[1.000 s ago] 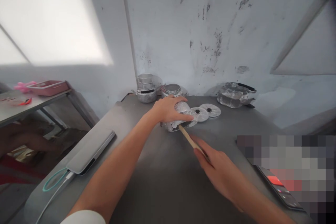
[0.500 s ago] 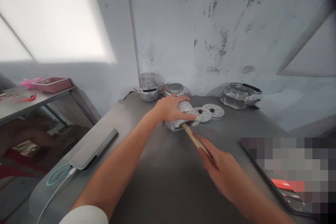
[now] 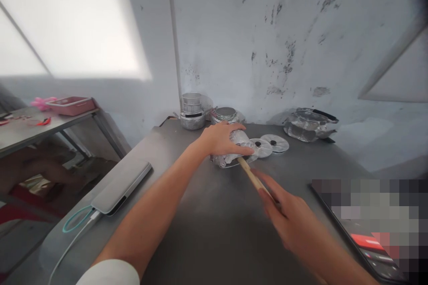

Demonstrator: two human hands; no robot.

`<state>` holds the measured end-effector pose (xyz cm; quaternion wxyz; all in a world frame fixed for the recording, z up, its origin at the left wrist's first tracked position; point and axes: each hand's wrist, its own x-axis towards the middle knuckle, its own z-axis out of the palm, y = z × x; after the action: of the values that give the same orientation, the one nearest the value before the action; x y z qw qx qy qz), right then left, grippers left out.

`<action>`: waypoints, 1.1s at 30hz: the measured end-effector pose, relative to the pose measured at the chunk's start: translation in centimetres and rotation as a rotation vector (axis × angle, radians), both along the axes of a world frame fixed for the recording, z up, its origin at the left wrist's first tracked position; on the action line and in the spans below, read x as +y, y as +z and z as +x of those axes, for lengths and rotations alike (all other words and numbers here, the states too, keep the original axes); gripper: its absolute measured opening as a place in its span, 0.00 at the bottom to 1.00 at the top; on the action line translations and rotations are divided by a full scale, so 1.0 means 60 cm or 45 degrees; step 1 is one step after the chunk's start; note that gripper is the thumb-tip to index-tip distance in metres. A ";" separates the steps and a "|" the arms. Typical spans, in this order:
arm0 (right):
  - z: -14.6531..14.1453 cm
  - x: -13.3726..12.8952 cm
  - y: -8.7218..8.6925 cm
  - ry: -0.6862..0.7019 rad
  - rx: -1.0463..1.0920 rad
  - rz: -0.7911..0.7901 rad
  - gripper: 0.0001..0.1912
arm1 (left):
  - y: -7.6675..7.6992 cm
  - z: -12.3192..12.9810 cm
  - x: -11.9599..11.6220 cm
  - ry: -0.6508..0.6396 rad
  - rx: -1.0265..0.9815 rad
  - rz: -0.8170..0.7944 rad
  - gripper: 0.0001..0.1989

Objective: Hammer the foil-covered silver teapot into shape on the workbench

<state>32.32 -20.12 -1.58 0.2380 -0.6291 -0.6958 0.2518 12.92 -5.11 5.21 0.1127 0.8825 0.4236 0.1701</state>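
My left hand [image 3: 222, 138] is curved over a shiny silver pot [image 3: 239, 138] with a crumpled-looking surface, thumb along its near side. The pot is tilted on the table, and part of it is hidden under my palm. In my right hand [image 3: 284, 207] is a light wooden stick [image 3: 251, 175], held by its near end with the fingers closed. The stick's far end meets the pot's dark opening, so its tip is out of sight. Close to my left thumb lie a round lid [image 3: 264, 148] with a black knob and a second lid [image 3: 279, 144].
Along the wall stand stacked metal pots [image 3: 193, 118], another silver pot [image 3: 226, 114] and a plastic-wrapped pan [image 3: 309, 124]. A power bank [image 3: 122, 187] with cables lies left on the grey table [image 3: 207, 231]. A phone or tablet [image 3: 374, 249] is at right. A pink basket [image 3: 75, 105] sits on another table.
The whole view has shifted slightly, so everything appears a little further right. Both hands keep their grip, and the stick stays at the pot's opening.
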 end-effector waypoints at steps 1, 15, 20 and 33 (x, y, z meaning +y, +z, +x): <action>0.000 0.000 -0.001 -0.004 -0.001 0.016 0.28 | 0.000 0.000 0.000 0.004 0.001 -0.009 0.44; 0.001 0.001 -0.004 -0.014 -0.056 0.101 0.28 | 0.001 0.001 -0.004 -0.004 -0.002 -0.006 0.43; 0.008 0.009 -0.015 0.010 -0.175 0.013 0.27 | -0.001 0.002 -0.004 -0.014 0.005 0.010 0.43; 0.007 0.009 -0.013 0.024 -0.130 -0.017 0.28 | 0.000 0.005 -0.007 -0.010 0.009 0.031 0.42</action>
<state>32.73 -19.57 -2.39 0.1957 -0.6361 -0.7112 0.2263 13.23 -5.53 5.21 0.1010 0.8861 0.4185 0.1719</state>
